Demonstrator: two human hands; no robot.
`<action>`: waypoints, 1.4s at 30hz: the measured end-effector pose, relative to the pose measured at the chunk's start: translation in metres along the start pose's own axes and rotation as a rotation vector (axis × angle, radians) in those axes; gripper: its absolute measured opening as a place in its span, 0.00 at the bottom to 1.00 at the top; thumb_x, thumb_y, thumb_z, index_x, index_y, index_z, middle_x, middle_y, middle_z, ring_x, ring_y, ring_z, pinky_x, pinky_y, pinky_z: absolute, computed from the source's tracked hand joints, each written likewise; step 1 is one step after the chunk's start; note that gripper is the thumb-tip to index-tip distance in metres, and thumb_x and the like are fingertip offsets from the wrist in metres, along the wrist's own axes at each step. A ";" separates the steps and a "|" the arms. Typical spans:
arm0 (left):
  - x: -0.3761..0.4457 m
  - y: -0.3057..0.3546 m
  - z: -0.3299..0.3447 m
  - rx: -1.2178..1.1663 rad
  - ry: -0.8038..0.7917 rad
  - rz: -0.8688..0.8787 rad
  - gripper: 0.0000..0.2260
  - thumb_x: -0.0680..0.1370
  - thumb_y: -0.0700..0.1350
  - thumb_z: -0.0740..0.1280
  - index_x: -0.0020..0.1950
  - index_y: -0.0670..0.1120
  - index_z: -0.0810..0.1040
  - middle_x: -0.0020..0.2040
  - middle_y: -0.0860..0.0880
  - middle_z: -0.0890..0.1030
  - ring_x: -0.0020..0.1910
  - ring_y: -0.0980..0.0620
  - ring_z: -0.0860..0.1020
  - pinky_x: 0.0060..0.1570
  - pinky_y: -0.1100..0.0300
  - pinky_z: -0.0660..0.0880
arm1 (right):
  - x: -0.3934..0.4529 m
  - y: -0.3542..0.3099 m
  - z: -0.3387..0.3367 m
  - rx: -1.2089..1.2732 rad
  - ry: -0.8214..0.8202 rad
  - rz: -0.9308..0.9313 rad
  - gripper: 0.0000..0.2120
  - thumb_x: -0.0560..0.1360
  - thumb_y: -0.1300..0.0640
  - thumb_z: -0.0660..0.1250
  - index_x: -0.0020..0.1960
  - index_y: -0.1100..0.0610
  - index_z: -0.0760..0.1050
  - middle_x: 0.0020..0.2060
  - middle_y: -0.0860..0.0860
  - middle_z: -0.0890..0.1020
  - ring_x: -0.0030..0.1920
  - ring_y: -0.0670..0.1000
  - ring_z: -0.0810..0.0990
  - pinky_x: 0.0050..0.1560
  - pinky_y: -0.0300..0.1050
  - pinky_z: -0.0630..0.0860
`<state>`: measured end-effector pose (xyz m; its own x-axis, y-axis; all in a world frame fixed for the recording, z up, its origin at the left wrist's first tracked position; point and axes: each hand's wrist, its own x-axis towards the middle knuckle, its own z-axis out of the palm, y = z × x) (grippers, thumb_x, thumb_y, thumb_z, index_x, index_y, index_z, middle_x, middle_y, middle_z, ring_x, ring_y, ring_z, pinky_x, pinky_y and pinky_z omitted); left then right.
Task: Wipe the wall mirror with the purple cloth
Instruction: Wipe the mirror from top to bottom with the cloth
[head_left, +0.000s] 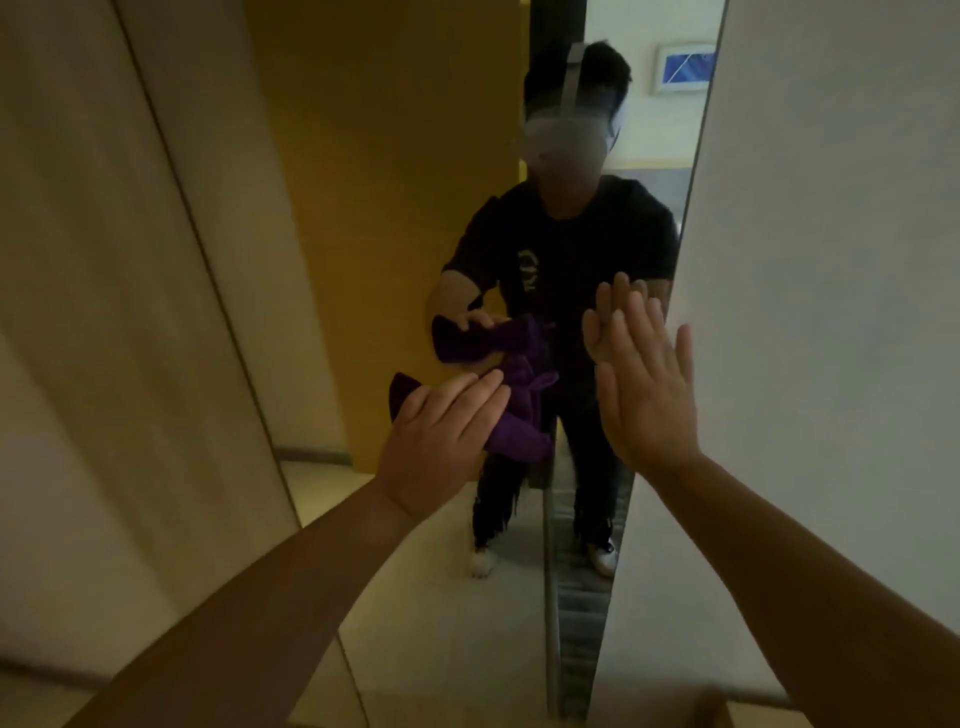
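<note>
A tall wall mirror fills the middle of the view and reflects a person in dark clothes. My left hand presses a bunched purple cloth against the glass at mid height; the cloth sticks out beyond my fingers to the right and upper left. Its reflection shows just above it. My right hand rests flat on the glass with fingers straight and together, right beside the mirror's right edge, and holds nothing.
A pale wall panel borders the mirror on the right and another pale panel on the left. The mirror reflects a yellow-brown door, a light floor and a framed picture high up.
</note>
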<state>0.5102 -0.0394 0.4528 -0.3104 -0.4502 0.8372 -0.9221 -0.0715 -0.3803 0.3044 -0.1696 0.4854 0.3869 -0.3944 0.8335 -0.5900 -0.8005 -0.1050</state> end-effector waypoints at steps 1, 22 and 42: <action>-0.005 -0.010 -0.007 0.007 -0.005 -0.008 0.14 0.84 0.40 0.57 0.67 0.44 0.77 0.68 0.47 0.76 0.64 0.46 0.77 0.57 0.50 0.73 | 0.001 -0.012 0.004 0.014 -0.003 -0.035 0.27 0.84 0.48 0.45 0.79 0.59 0.56 0.80 0.55 0.52 0.80 0.54 0.46 0.78 0.62 0.45; -0.175 -0.183 0.078 0.118 0.309 -0.002 0.23 0.77 0.39 0.72 0.70 0.44 0.71 0.70 0.46 0.75 0.66 0.46 0.74 0.59 0.49 0.70 | -0.059 -0.149 0.206 -0.355 0.044 -0.301 0.28 0.83 0.48 0.54 0.77 0.63 0.60 0.79 0.59 0.56 0.79 0.59 0.49 0.77 0.66 0.46; -0.138 -0.192 0.104 0.226 0.323 -0.085 0.26 0.81 0.52 0.60 0.76 0.42 0.64 0.77 0.43 0.63 0.77 0.44 0.60 0.74 0.46 0.57 | -0.057 -0.125 0.247 -0.468 0.324 -0.348 0.28 0.84 0.45 0.45 0.78 0.62 0.57 0.78 0.59 0.57 0.79 0.58 0.50 0.77 0.63 0.46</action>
<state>0.7539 -0.0558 0.3693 -0.3254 -0.1341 0.9360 -0.8848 -0.3060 -0.3514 0.5309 -0.1589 0.3172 0.4213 0.0657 0.9045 -0.7425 -0.5477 0.3856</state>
